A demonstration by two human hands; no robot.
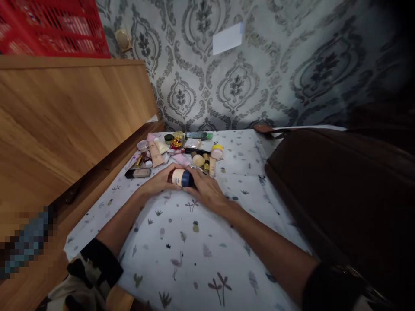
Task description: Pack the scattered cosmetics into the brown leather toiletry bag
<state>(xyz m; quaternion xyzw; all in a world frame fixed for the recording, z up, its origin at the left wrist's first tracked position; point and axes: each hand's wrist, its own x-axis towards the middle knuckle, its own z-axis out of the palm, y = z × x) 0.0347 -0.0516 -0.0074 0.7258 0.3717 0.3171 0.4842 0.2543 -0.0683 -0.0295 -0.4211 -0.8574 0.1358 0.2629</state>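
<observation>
Between my two hands lies a small jar [178, 177] on its side, with a dark blue lid, a cream label and a brownish body. My left hand [161, 179] is closed round its body end. On the lid end, my right hand [205, 185] has its fingers closed. Just beyond my hands is a cluster of cosmetics: a peach squeeze tube [155, 154], a foundation bottle [140, 173], a yellow-lidded jar [217, 151], a red and gold container [177, 143] and a clear green-capped bottle [197, 135].
A white cloth [184, 233] printed with flamingos and plants covers the surface. A wooden cabinet [71, 121] bounds the left side, with a red plastic basket [58, 30] on top. A dark brown bag [324, 185] stands at the right. Patterned wallpaper [207, 82] rises behind.
</observation>
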